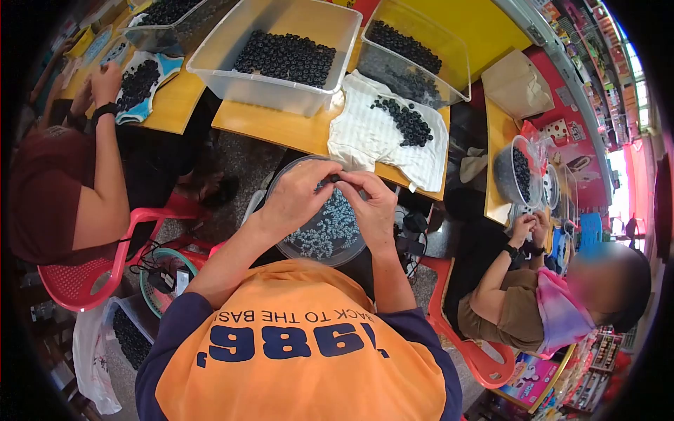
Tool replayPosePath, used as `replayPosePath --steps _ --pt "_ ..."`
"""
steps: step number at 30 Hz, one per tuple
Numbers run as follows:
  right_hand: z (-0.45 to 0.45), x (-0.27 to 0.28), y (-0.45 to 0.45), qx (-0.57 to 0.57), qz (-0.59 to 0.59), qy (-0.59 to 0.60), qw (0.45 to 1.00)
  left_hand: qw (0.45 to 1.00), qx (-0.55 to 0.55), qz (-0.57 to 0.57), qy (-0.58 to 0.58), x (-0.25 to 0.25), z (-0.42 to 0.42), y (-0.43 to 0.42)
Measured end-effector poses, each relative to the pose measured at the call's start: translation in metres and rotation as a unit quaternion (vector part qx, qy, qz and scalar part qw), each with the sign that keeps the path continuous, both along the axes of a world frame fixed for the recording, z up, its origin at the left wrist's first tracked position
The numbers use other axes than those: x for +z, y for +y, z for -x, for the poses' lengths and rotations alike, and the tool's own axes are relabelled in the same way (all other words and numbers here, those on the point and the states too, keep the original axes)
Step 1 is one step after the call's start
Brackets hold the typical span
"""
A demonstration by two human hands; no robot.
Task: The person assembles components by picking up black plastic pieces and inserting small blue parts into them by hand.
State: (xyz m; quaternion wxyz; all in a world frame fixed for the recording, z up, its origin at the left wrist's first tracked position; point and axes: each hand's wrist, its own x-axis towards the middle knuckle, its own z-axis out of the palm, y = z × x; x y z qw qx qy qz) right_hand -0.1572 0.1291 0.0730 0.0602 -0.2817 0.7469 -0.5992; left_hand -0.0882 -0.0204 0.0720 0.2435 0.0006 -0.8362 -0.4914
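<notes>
My left hand (303, 191) and my right hand (370, 205) meet over a round tub, fingertips closed in a pinch. Between them is a small round black part (335, 178), mostly covered by the fingers, so its exact kind is hidden. Just below the hands, the tub (309, 261) holds many small pale blue-grey pieces (324, 228). Beyond my fingers, a white cloth (358, 133) lies over the table edge with a loose pile of black round parts (406, 121) on it.
Two clear plastic bins (210, 67) (463, 74) of black parts stand on the wooden table (260, 126). At left, a co-worker's hand (107, 81) is beside a blue-and-white cloth (168, 64). Another person's hands (531, 228) work at right, near a bowl (502, 175). Red chairs (91, 277) flank me.
</notes>
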Motion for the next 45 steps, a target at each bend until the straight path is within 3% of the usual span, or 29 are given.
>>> replayPosePath --steps 3,5,10,22,31,35,37,39,40,42,43,45 --pt "0.0 -0.001 -0.001 -0.009 -0.023 0.026 0.999 0.994 -0.005 0.1 0.042 -0.004 -0.001 -0.002" --pt "0.0 -0.01 -0.001 -0.012 -0.022 -0.04 0.999 0.99 -0.006 0.131 0.048 -0.005 0.0 -0.002" --pt "0.005 -0.03 0.002 -0.02 0.009 -0.17 0.985 0.991 -0.005 0.131 0.036 -0.016 0.001 0.001" --pt "0.019 -0.057 0.012 0.025 0.101 -0.282 0.954 0.988 -0.028 0.145 0.045 -0.027 0.01 0.004" --pt "0.035 -0.067 0.02 0.085 0.055 -0.364 0.926 0.992 -0.029 0.124 0.016 -0.031 0.006 -0.006" --pt "0.067 -0.063 0.035 0.001 0.086 -0.332 0.939 0.997 0.042 0.061 -0.014 -0.024 0.004 -0.035" --pt "0.093 -0.05 0.031 -0.044 0.051 -0.213 0.975 0.997 0.064 0.04 -0.013 -0.023 0.002 -0.038" --pt "0.122 -0.051 0.024 -0.1 -0.031 -0.077 0.991 0.989 0.076 -0.096 -0.08 -0.023 -0.002 -0.037" --pt "0.134 -0.051 0.017 -0.099 -0.032 -0.078 0.991 0.984 0.064 -0.142 -0.09 -0.029 -0.003 -0.035" --pt "0.153 -0.053 0.004 -0.162 -0.153 0.118 0.968 0.975 0.058 -0.181 -0.115 -0.033 -0.008 -0.032" --pt "0.164 -0.061 0.0 -0.159 -0.154 0.117 0.968 0.965 0.051 -0.218 -0.139 -0.035 -0.01 -0.031" --pt "0.183 -0.085 -0.001 -0.134 -0.156 0.246 0.947 0.956 0.053 -0.252 -0.139 -0.039 -0.015 -0.032"
